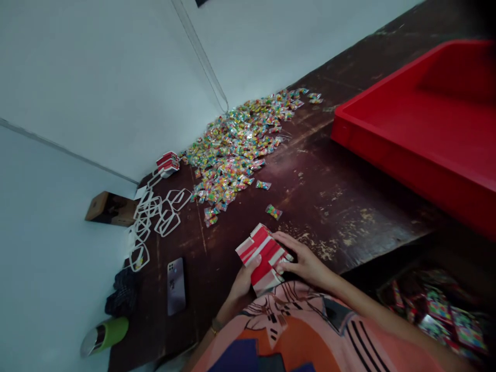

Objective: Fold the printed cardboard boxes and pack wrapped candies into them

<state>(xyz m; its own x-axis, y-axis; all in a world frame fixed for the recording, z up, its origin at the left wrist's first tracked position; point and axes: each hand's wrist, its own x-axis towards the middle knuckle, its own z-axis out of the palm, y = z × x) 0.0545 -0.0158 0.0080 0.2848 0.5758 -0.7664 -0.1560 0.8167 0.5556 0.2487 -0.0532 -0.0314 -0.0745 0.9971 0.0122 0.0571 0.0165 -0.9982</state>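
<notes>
Your left hand and right hand holding a red-and-white carton at the near edge of a scuffed, dark table, colourful packets heaped along the pale wall, a red tray at right, a phone at left.

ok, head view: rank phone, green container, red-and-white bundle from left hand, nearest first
1. Red-and-white bundle: held in the left hand.
2. Phone: to its left.
3. Green container: farther left, past the phone.

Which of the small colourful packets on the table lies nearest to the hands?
The single packet just beyond the red-and-white cardboard; the others lie farther off, mostly in one heap.
</notes>
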